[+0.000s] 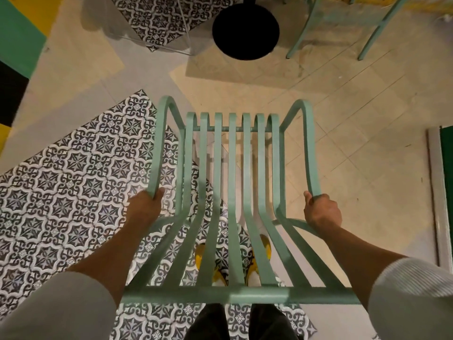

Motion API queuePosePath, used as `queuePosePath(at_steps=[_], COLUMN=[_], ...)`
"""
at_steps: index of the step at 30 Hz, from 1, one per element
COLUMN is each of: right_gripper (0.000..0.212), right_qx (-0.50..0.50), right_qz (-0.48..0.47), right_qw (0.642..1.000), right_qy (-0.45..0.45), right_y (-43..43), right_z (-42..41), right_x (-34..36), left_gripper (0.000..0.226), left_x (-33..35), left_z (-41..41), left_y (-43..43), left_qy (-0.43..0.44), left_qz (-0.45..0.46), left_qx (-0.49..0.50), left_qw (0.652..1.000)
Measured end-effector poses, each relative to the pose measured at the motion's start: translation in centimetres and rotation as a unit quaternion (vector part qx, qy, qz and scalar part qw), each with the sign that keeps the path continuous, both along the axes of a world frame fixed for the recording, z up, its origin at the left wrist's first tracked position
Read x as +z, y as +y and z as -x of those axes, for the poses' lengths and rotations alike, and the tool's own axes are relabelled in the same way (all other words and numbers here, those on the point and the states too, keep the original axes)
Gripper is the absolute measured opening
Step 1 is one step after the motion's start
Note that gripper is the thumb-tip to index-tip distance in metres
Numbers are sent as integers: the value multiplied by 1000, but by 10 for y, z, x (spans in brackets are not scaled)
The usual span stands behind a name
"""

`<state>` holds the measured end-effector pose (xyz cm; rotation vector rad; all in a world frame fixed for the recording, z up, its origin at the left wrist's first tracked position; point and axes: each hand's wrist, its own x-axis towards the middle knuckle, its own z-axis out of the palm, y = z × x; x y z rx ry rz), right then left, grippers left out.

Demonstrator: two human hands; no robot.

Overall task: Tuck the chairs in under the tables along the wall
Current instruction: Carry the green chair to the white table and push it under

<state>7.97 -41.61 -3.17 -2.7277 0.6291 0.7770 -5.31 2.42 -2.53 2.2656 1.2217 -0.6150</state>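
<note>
A mint-green metal slatted chair (232, 192) fills the middle of the head view, seen from above and behind its backrest. My left hand (144, 204) grips the left armrest near its rear end. My right hand (321, 212) is closed around the right armrest at the same depth. The seat's front edge points away from me toward a black round table base (245, 28) at the top. The tabletop above that base looks see-through, with a faint edge showing; I cannot tell how far the chair is from it.
Legs of a second mint-green chair (343, 25) stand at the top right. A patterned tile strip (73, 180) runs on the left, beige floor on the right. A green and yellow wall (19, 33) is at far left, a white-framed panel (438, 192) at right.
</note>
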Motion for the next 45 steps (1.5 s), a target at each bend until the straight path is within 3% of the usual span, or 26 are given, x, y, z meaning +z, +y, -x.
queuePosePath(at_steps=[4, 7, 9, 12, 16, 21, 22, 26, 29, 36, 40, 45], right_gripper=[50, 67, 70, 53, 31, 29, 32, 54, 71, 42, 49, 52], right_qx=[63, 155, 205, 271, 307, 383, 393, 417, 444, 497, 483, 488], right_qz=[-3, 28, 38, 32, -87, -139, -140, -129, -107, -14, 17, 31], right_qw=[998, 987, 977, 960, 946, 911, 908, 900, 890, 866, 872, 872], right_qy=[8, 15, 47, 62, 59, 57, 49, 1, -8, -47, -76, -27], right_y=[5, 13, 19, 26, 33, 36, 36, 30, 27, 30, 35, 37], right_z=[2, 10, 20, 37, 65, 110, 119, 150, 162, 175, 180, 168], right_x=[15, 42, 66, 105, 163, 219, 227, 248, 250, 232, 222, 215], left_gripper=[47, 76, 77, 56, 15, 12, 20, 70, 79, 43, 31, 33], left_x=[14, 39, 64, 103, 156, 212, 220, 244, 247, 221, 213, 207], left_z=[-2, 4, 11, 28, 55, 85, 91, 112, 117, 126, 126, 113], left_y=[-5, -15, -24, -39, -59, -88, -93, -121, -136, -149, -151, -150], left_qy=[-42, -29, 11, -20, -71, -85, -93, -67, -45, -57, -80, -32], left_qz=[15, 24, 43, 90, 139, 154, 156, 104, 59, -62, -79, -84], left_qx=[-64, -148, -183, -188, -233, -266, -264, -329, -407, -442, -415, -444], left_qw=[997, 988, 982, 978, 960, 948, 947, 936, 910, 893, 903, 892])
